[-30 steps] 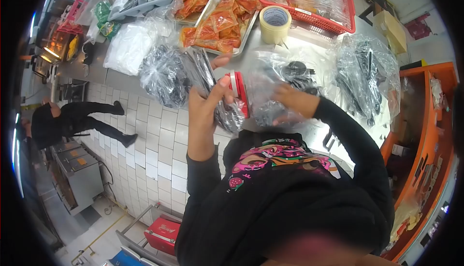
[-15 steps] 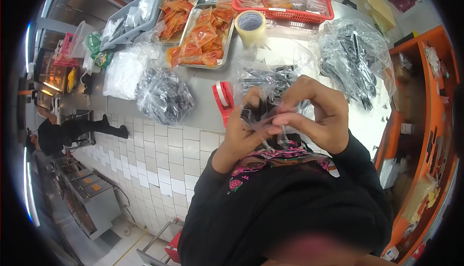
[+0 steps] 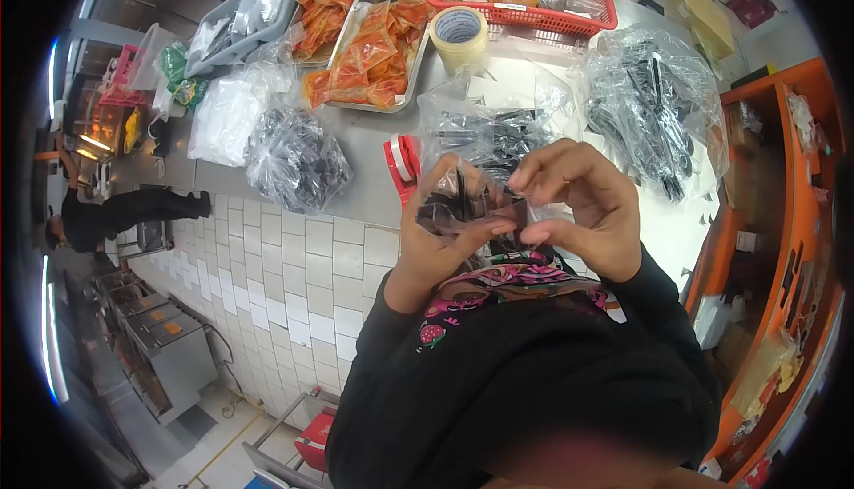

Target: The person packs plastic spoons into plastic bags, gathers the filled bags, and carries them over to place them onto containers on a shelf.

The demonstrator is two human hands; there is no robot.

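My left hand [image 3: 436, 240] is wrapped round a clear plastic bag [image 3: 469, 197] with dark pieces in it, held in front of my chest. At the bag's right side is my right hand [image 3: 592, 209], its thumb and fingers curved at the plastic; a narrow gap shows between the fingertips. Just beyond the hands lies an open clear bag of black plastic cutlery [image 3: 498, 133]. A red tape dispenser [image 3: 402, 164] is partly hidden behind my left hand. Further left sits a full, bunched bag of dark items [image 3: 300, 162].
Metal trays [image 3: 411, 89] hold orange-red packets. Behind them stand a red basket [image 3: 534, 16] and a grey-blue bin [image 3: 240, 53]. Tape rolls [image 3: 460, 37] stand mid-table; another cutlery bag [image 3: 654, 116] lies right, near an orange shelf [image 3: 756, 249]. A person [image 3: 124, 213] stands far left.
Over the last second, my hands came together at the bag before my chest; the dispenser stayed on the table. Lately the right fingertips parted slightly. The person at left changed posture.
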